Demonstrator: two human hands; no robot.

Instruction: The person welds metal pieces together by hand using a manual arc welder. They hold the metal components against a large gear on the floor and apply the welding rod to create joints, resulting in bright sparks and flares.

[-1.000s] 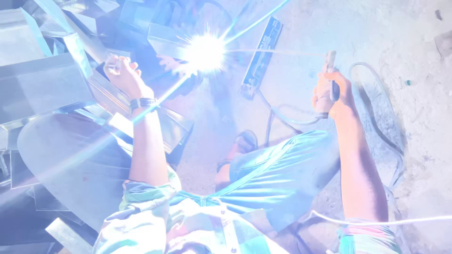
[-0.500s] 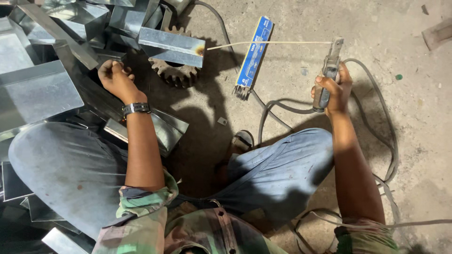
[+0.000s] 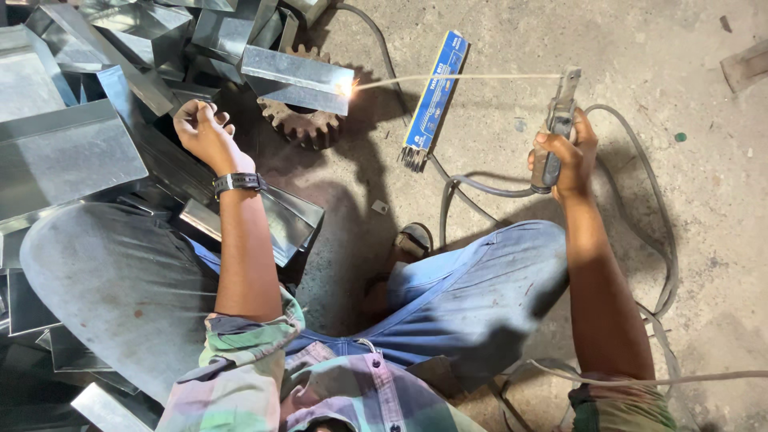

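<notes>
Galvanised steel channel (image 3: 298, 78), stiff with sharp edges, rests on the gear (image 3: 302, 125). Your right hand (image 3: 563, 156) grips the electrode holder (image 3: 558, 120), rod tip sparking there; your left hand (image 3: 205, 133) curls loosely, empty.

The floor (image 3: 640, 48) is bare grey concrete, dusty and rough, with small stains and bits of debris on it. On the left side many folded pieces of shiny sheet metal (image 3: 64, 160) lie in a pile, and a rusty gear wheel (image 3: 300, 128) lies flat on the floor near them. The light is soft and even, and it makes dark shadows on the concrete in the middle.
</notes>
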